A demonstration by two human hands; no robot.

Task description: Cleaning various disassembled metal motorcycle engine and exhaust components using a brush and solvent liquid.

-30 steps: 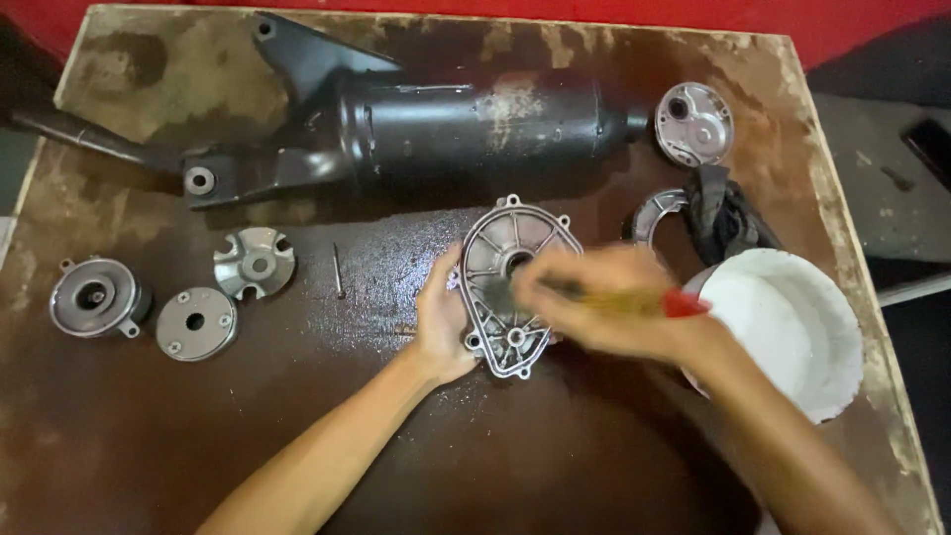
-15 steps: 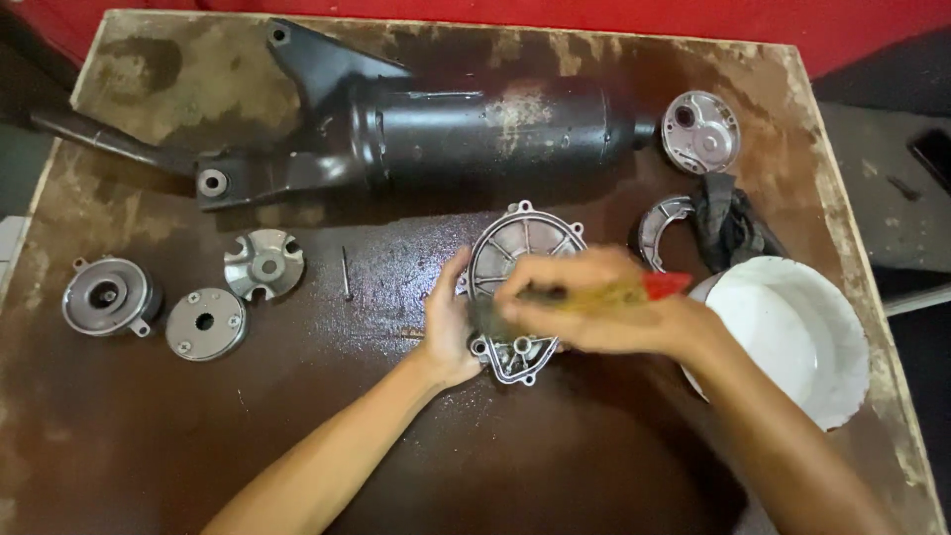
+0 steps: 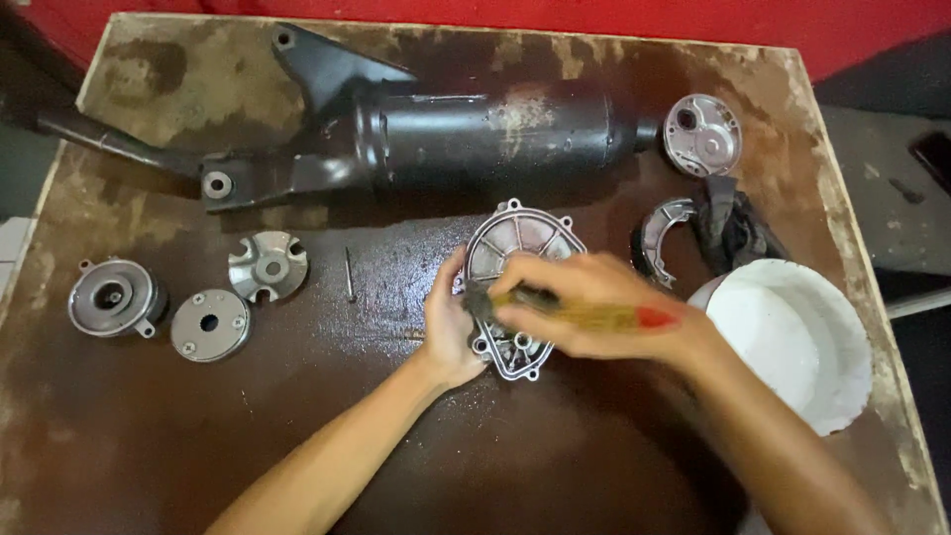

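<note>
- Cover [image 3: 515, 297], a grey cast plate with bolt ears, lies flat near the middle of the bench [image 3: 149, 466], just below the long black housing [image 3: 475, 134].
- Left hand [image 3: 448, 322] is cupped against the cover's left edge, fingers curled onto its rim, pinning it down.
- Right hand [image 3: 584, 302] is closed around a brush [image 3: 584, 315] with a yellowish handle and red end; its dark bristles touch the cover's left side.
- Since a second ago the right hand has slid left, so the bristles have moved from mid-cover to its left rim; the cover itself has not shifted. I judge the scrubbing is working across the face and is not finished.
- White bowl [image 3: 792, 342] sits just right of my right wrist.
- Two round parts [image 3: 114, 295] [image 3: 209, 324] and a notched hub [image 3: 267, 266] lie well apart at the left, untouched.
</note>
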